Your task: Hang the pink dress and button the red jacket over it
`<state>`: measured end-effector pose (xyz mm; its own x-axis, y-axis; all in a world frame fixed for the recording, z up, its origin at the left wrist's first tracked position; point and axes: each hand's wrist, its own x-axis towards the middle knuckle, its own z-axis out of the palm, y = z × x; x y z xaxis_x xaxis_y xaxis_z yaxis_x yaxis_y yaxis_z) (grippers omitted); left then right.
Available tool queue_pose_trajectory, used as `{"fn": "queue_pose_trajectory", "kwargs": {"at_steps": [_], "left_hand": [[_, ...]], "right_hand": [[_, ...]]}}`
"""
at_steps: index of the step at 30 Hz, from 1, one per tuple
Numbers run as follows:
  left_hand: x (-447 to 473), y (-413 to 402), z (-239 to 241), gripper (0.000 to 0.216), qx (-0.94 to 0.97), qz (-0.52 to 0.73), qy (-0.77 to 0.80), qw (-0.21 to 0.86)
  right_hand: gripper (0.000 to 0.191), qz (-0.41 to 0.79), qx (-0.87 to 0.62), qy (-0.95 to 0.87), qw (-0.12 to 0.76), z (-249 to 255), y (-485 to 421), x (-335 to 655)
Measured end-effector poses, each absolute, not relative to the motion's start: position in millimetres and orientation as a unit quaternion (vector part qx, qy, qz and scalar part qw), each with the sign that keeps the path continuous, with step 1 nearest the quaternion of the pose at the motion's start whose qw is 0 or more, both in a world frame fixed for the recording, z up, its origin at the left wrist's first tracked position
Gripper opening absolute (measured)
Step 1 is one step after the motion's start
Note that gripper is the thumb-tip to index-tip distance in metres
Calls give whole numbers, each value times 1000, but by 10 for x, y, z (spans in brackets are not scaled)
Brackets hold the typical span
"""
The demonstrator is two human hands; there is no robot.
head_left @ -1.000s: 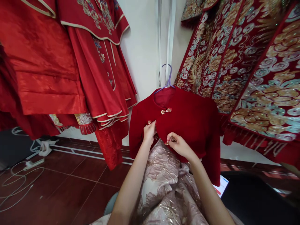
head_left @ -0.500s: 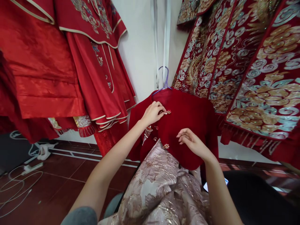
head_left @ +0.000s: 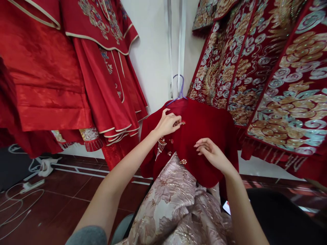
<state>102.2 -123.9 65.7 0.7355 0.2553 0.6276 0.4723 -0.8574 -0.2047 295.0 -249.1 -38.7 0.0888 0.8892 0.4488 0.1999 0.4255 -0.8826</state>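
A dark red velvet jacket (head_left: 212, 126) hangs from a purple hanger (head_left: 181, 90) in front of me. The thumb and fingers of my left hand (head_left: 167, 124) are pinched at a beaded flower button (head_left: 183, 123) just below the neckline, partly covering it. My right hand (head_left: 211, 153) hovers by the jacket's front panel, fingers loosely bent and holding nothing. Lower on the front opening is another beaded flower button (head_left: 183, 162). On the other panel are a beaded tassel ornament (head_left: 160, 145) and small beaded pieces. Pale pink brocade cloth (head_left: 168, 194) with metallic threads lies beneath the jacket.
Red garments (head_left: 102, 78) hang on the left, and heavily embroidered red and gold ones (head_left: 281, 85) on the right. A white rack post (head_left: 181, 44) stands ahead. White cables (head_left: 21, 204) and a power strip (head_left: 33, 185) lie on the tiled floor. A phone (head_left: 226, 207) shows beside my right forearm.
My left hand stays at the upper button, its fingers shifted slightly, with one finger more raised. My right hand keeps nearly the same place. The view has shifted a little.
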Motion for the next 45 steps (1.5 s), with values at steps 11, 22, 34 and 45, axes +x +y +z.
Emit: {"fn": "queue_pose_trajectory", "kwargs": {"at_steps": [11, 22, 34, 45], "left_hand": [[979, -1185, 633, 27, -898, -256, -222, 280], [493, -1300, 543, 50, -821, -171, -458, 296], [862, -1177, 185, 86, -701, -289, -643, 106], [425, -1004, 391, 65, -724, -312, -588, 179]], "right_hand": [[25, 64, -383, -602, 698, 456, -1857, 2245], [97, -37, -661, -618, 424, 131, -2024, 2493], [63, -204, -739, -572, 293, 444, -2027, 3330], [62, -285, -701, -618, 214, 762, -1983, 3773]]}}
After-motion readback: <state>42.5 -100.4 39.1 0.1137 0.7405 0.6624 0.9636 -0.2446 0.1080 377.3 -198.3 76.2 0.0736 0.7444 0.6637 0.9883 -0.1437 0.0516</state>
